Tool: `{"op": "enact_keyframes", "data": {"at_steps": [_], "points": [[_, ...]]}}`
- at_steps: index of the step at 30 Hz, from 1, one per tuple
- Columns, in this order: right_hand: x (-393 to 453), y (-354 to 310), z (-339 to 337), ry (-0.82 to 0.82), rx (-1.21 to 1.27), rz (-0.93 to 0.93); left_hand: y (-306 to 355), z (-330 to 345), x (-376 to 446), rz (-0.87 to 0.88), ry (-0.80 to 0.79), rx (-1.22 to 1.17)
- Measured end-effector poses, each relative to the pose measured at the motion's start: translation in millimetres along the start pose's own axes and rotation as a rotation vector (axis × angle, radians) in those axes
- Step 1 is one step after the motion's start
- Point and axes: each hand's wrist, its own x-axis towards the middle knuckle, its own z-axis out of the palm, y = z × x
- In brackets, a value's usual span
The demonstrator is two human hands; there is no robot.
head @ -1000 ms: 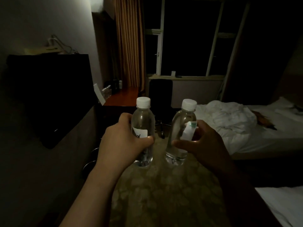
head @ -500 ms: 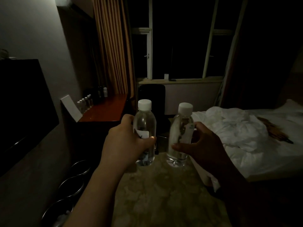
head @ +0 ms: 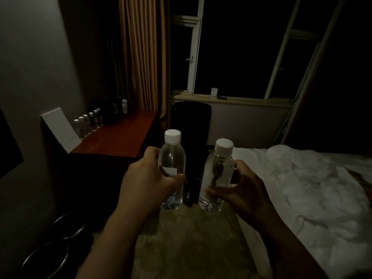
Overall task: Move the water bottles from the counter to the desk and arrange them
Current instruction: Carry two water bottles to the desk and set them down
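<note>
- My left grip [head: 148,183] holds one water bottle [head: 171,170] upright; my right grip [head: 244,191] holds a second bottle [head: 216,176] just beside it.
- Ahead and left of my grips is the wooden worktop [head: 116,135], with a row of small bottles [head: 88,122] at its far side.
- A dark chair [head: 191,121] stands directly behind the bottles.
- The bed [head: 302,188] lies to the right.

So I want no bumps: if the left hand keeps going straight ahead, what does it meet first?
Probably the black chair beside the desk; the left hand carries its bottle toward it, though depth is unclear.
</note>
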Motion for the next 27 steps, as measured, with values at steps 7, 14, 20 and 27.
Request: {"op": "enact_keyframes", "data": {"at_steps": [7, 14, 20, 27], "points": [[192.5, 22.0, 52.8, -0.017, 0.014, -0.062, -64.0, 25.3, 184.5, -0.003, 0.016, 0.061], [337.5, 50.2, 93.9, -0.090, 0.137, -0.030, -119.6, 48.5, 315.9, -0.043, 0.037, 0.081], [470.7, 82.1, 146.5, -0.193, 0.210, -0.083, -177.3, 80.1, 417.1, -0.112, 0.080, 0.116], [652.2, 98.5, 202.6, -0.390, 0.235, -0.142, -237.0, 108.8, 559.3, -0.271, 0.231, 0.181]]}}
